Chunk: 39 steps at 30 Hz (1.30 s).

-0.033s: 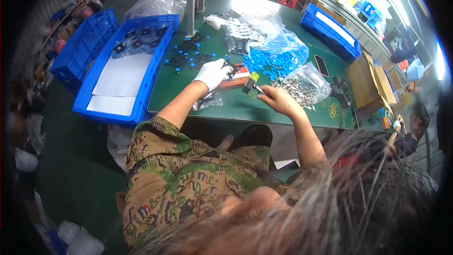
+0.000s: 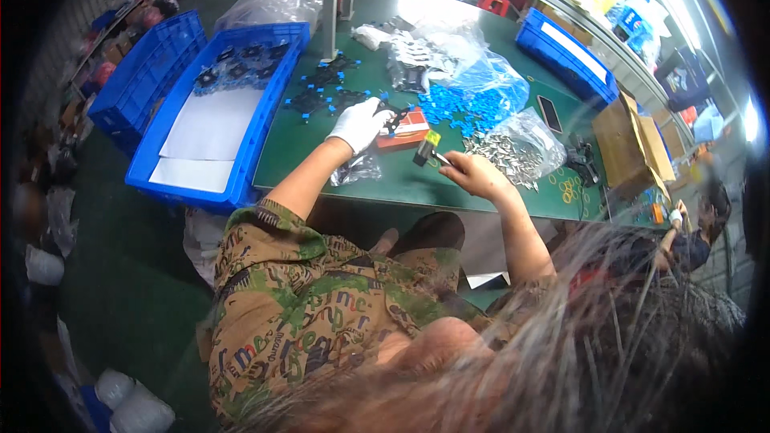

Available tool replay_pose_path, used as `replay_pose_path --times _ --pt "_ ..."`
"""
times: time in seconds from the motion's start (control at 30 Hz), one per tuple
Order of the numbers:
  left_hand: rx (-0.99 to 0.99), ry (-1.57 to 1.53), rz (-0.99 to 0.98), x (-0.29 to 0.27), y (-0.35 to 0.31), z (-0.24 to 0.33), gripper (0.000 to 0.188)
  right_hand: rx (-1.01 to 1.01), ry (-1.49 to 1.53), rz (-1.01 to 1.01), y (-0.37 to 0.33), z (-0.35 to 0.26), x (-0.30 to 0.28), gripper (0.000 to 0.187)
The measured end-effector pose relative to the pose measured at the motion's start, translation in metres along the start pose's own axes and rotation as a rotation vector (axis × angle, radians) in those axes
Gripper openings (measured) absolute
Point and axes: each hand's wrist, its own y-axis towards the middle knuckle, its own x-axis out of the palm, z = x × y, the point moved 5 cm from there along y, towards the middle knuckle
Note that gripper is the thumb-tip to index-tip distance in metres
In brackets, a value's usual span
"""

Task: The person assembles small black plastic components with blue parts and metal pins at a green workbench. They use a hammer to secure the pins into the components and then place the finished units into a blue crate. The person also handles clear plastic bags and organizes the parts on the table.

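A metal post (image 2: 330, 20) rises from the green worktable (image 2: 409, 182). The blue crate (image 2: 184, 196) at left holds white sheets (image 2: 204, 130) and dark parts (image 2: 241, 66). The gloved left hand (image 2: 358, 123) pinches a black piece (image 2: 393, 119) over an orange box (image 2: 411, 130) (whether touching, I cannot tell); the right hand (image 2: 481, 176) grips a hammer (image 2: 424, 151).

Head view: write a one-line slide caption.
Gloved left hand holds a black part; bare right hand grips a hammer.

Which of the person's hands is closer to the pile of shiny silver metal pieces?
Right: the bare right hand, gripping a yellow-and-black hammer, is by the near left edge of the silver pile; the white-gloved left hand is farther left, beside an orange box.
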Motion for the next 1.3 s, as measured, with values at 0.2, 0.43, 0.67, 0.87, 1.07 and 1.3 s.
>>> replay_pose_path --times 0.2,0.43,0.67,0.87,1.07,1.3 --pt "-0.187 -0.523 0.054 -0.059 -0.050 -0.059 0.051 -0.035 -0.092 0.015 0.004 0.000 0.037 0.036" --pt "-0.419 -0.161 -0.002 -0.099 -0.098 -0.134 0.051 -0.062 -0.205 0.254 0.013 -0.018 0.052 0.029" --pt "-0.432 0.266 -0.063 -0.103 -0.087 -0.124 0.051 -0.116 -0.263 0.422 0.005 -0.027 0.053 0.029" --pt "-0.434 0.201 0.087 -0.094 -0.086 -0.132 0.050 -0.256 -0.114 0.533 0.001 -0.055 0.028 0.020" --pt "-0.339 0.098 0.250 -0.088 -0.091 -0.136 0.042 -0.208 -0.160 0.573 0.058 -0.020 -0.012 0.014" --pt "-0.318 0.044 0.314 -0.086 -0.095 -0.142 0.036 0.138 -0.234 0.573 0.183 0.140 -0.052 0.022"
